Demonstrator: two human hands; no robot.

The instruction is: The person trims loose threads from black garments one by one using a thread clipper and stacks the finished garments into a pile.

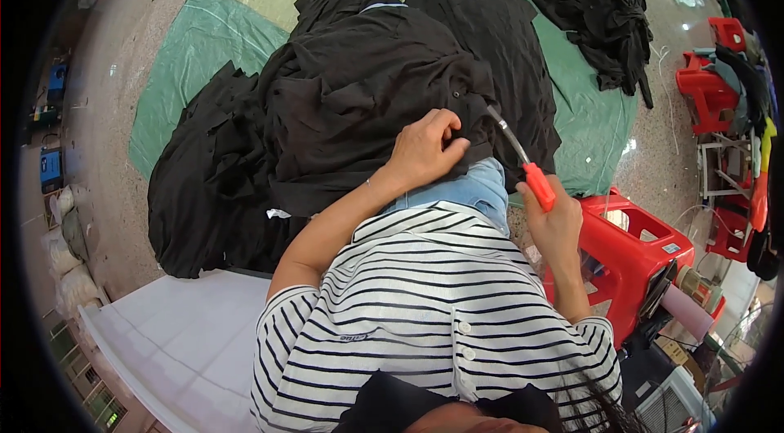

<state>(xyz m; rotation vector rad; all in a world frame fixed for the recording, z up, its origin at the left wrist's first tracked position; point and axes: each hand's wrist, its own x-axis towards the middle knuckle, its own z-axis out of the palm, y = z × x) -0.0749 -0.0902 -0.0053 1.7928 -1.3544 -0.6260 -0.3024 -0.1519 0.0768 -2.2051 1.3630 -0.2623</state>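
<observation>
A dark garment [351, 98], brown-black with a small round button or eyelet near its right edge, lies bunched over my lap. My left hand [426, 149] rests on it with curled fingers, and some of the dark cloth sits between fingers and thumb. In my right hand [557, 220] is a red-handled tool [536, 186] with a slim metal shaft, gripped by the handle. Its shaft slants up and left, and the dark tip is beside the garment's right edge. The tool's exact kind is not clear.
More black garments [204, 180] are heaped to the left and beyond. Green sheeting [204, 53] covers part of the floor under them. At my right stands a red plastic stool [645, 229]; other red stools [709, 94] are farther off. A white panel [180, 335] lies at lower left.
</observation>
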